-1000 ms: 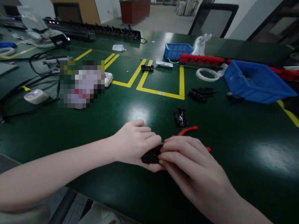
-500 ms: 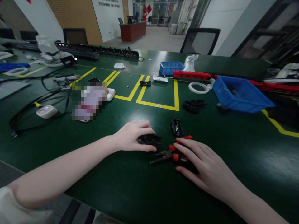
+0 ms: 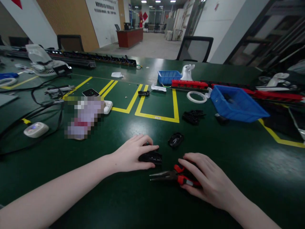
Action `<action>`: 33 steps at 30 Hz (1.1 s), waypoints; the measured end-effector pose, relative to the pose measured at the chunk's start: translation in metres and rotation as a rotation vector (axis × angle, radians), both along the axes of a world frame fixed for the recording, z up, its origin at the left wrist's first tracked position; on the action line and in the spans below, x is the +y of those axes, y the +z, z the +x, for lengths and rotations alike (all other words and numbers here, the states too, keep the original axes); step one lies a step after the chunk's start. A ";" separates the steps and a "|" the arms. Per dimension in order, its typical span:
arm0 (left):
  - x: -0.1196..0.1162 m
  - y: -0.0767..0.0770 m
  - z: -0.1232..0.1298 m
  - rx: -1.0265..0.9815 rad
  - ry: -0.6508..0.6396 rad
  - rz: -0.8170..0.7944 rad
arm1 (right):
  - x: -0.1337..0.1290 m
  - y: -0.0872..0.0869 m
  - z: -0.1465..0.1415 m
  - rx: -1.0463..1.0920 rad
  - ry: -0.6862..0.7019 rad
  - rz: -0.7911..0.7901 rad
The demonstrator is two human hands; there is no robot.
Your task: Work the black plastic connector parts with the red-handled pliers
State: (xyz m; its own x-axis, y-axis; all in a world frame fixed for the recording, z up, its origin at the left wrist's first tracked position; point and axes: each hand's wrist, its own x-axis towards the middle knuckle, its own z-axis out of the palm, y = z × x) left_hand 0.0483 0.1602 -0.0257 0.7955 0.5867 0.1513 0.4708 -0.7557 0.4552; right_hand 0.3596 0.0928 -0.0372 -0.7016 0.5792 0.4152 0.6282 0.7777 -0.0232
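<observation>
My left hand (image 3: 137, 154) is curled around a black plastic part (image 3: 152, 157) on the green table, thumb on its near side and fingers on its far side. Red-handled needle-nose pliers (image 3: 166, 174) lie in my right hand (image 3: 205, 178), the fingers wrapped around the handles. Their slim jaws point left, just in front of the black part, and are nearly closed. Between and beyond my hands sits a black shell-like piece (image 3: 175, 140), touched by neither hand. Part of the handles is hidden under my right fingers.
Farther back lie a bunch of black parts (image 3: 193, 116), a roll of white tape (image 3: 196, 97) and a blue bin (image 3: 240, 105). A smaller blue bin (image 3: 169, 77) stands behind them. To the left are a blurred phone (image 3: 84, 119), a white device (image 3: 36, 129) and black cables (image 3: 33, 95).
My right hand has closed around the pliers' handles, and the jaws have drawn together. The loose black shell piece has turned and lies differently. The camera view has tilted up slightly.
</observation>
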 end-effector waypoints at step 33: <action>-0.005 0.001 0.004 0.017 -0.156 0.025 | -0.006 0.000 -0.012 0.267 -0.117 -0.199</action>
